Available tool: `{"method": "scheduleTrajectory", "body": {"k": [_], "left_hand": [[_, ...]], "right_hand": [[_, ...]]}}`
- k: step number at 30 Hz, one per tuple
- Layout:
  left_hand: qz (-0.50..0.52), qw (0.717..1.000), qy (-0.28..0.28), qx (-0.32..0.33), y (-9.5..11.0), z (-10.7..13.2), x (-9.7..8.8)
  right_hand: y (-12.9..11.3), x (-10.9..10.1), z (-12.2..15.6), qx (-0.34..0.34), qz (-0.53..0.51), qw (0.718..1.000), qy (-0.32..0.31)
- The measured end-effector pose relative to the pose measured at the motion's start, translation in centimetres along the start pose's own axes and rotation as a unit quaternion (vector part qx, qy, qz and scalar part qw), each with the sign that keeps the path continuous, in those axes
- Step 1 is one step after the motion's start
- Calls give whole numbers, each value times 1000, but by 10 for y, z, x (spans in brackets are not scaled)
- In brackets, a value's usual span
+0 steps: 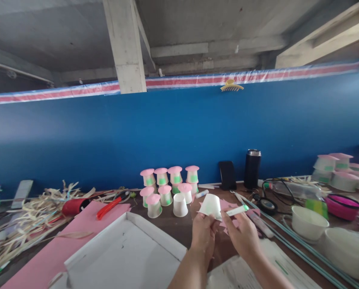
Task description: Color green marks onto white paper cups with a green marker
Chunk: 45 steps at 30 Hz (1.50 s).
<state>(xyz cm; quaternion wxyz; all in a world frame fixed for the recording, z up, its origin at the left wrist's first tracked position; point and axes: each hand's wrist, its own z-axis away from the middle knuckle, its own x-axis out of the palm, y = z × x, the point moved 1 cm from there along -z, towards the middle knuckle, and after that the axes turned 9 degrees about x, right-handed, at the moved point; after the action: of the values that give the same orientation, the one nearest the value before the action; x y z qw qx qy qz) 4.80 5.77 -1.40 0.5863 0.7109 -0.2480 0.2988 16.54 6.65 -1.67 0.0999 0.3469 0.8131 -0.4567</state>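
My left hand [203,233] is closed around the rim of a white paper cup [211,204], which is tilted and has a faint green patch on its side. Between the fingers of my right hand [242,233] lies a white marker with a green end [237,210], right beside the cup. Just left of them stands a plain white upturned cup [180,205]. Behind it, several upturned cups with pink paper discs on top [166,195] are grouped, some stacked, with green patches on their sides. Pink paper scraps [227,204] lie under my hands.
A white open box [122,249] and pink sheet [47,257] lie at left, with a red-handled tool [108,208] and pale strips [37,212]. A phone [228,175], black bottle [252,168], blue-grey rods [296,245] and white bowls [310,223] are at right. A blue partition [179,128] stands behind.
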Motion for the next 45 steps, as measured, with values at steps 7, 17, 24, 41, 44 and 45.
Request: {"method": "scheduleTrajectory", "body": {"k": [7, 17, 24, 41, 44, 45], "left_hand": [[2, 1000, 3, -20, -1, -1, 1], [-8, 1000, -18, -20, 2, 2, 5], [-23, 999, -36, -10, 0, 2, 1], [-42, 999, -4, -17, -3, -1, -8], [-41, 999, 1, -20, -2, -2, -8], [-39, 999, 2, -21, -1, -1, -8]], "right_hand": [[-7, -9, -3, -18, -34, 997, 68], [-3, -7, -6, -16, -21, 997, 74], [3, -4, -7, -18, 6, 1000, 24], [4, 0, -6, -1, 38, 997, -66], [2, 2, -4, 0, 14, 997, -79], [1, 2, -3, 0, 8, 997, -73]]}}
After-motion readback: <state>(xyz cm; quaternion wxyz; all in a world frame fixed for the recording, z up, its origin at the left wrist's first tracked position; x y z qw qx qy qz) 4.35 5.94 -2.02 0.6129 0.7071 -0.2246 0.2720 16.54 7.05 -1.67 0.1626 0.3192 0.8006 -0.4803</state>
